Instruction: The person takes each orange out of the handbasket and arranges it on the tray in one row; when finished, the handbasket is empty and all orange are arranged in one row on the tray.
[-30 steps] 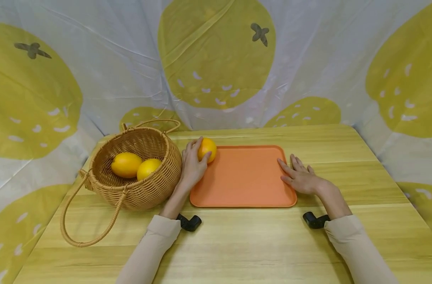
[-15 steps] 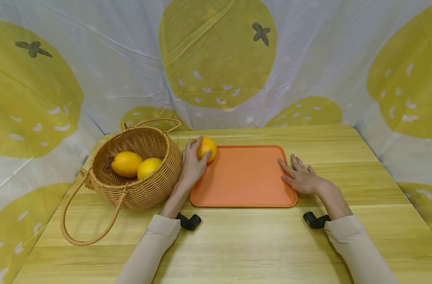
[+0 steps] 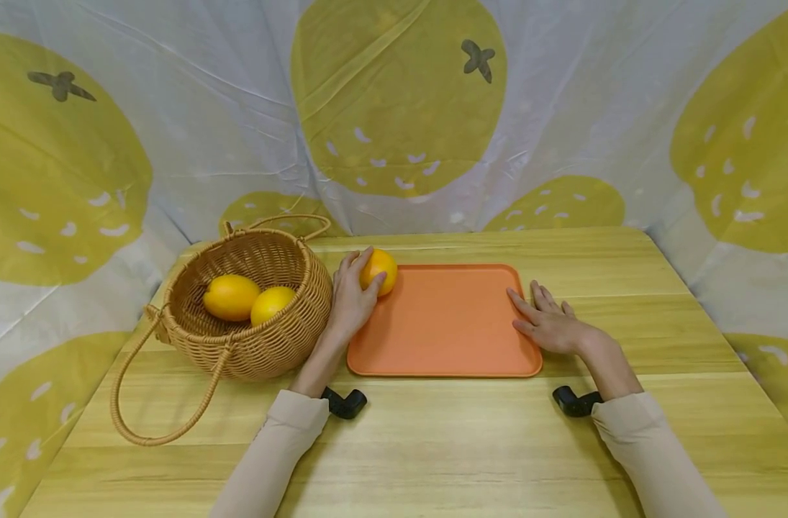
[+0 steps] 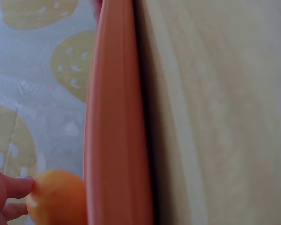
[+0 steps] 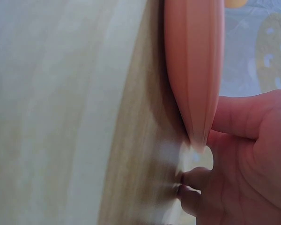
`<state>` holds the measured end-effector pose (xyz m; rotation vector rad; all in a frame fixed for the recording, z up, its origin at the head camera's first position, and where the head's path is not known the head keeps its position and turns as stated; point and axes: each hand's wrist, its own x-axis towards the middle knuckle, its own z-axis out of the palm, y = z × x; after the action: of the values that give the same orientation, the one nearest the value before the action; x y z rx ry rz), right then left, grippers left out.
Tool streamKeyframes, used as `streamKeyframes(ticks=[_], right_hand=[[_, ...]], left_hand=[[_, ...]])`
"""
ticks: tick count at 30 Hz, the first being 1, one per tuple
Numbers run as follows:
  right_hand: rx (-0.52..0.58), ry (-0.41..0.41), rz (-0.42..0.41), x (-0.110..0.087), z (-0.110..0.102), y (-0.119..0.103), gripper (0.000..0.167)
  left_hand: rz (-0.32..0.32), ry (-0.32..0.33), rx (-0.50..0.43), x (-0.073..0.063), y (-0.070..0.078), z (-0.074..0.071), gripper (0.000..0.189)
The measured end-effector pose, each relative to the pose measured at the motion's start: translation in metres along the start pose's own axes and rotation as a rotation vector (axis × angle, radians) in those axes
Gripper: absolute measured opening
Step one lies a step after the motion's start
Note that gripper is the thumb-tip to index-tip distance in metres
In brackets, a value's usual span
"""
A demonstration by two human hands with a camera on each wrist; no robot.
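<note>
My left hand grips a round orange over the back left corner of the orange-coloured tray. The left wrist view shows the thumb and a finger against the orange, just beside the tray's side wall. At the tray's right end, my right hand lies with fingers extended, thumb and index finger over the rim and the others outside it. In the right wrist view the right hand is right at the tray's corner, two fingertips down near the tabletop.
A wicker basket stands left of the tray, close to the left forearm, holding a yellow-orange oval fruit and a yellow fruit. One basket handle hangs toward the front. Fruit-print cloth surrounds the wooden table.
</note>
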<state>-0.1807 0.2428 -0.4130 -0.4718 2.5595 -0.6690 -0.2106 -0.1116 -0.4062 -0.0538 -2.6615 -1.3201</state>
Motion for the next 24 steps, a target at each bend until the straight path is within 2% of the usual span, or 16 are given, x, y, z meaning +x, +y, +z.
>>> streamKeyframes(ticks=[11,16,24], right_hand=[[-0.002,-0.001,-0.006,0.0011,0.002,0.0024,0.069],[-0.002,0.0,-0.007,0.0013,0.0006,0.0003,0.069],[0.004,-0.001,0.002,0.001,0.0,-0.0002,0.069]], left_hand=[[-0.023,-0.032,0.007,-0.0015,-0.0016,-0.0004,0.055],[0.009,-0.037,0.007,-0.0013,-0.0009,0.0008,0.052],[0.05,-0.088,-0.011,-0.0012,0.0018,0.0016,0.053]])
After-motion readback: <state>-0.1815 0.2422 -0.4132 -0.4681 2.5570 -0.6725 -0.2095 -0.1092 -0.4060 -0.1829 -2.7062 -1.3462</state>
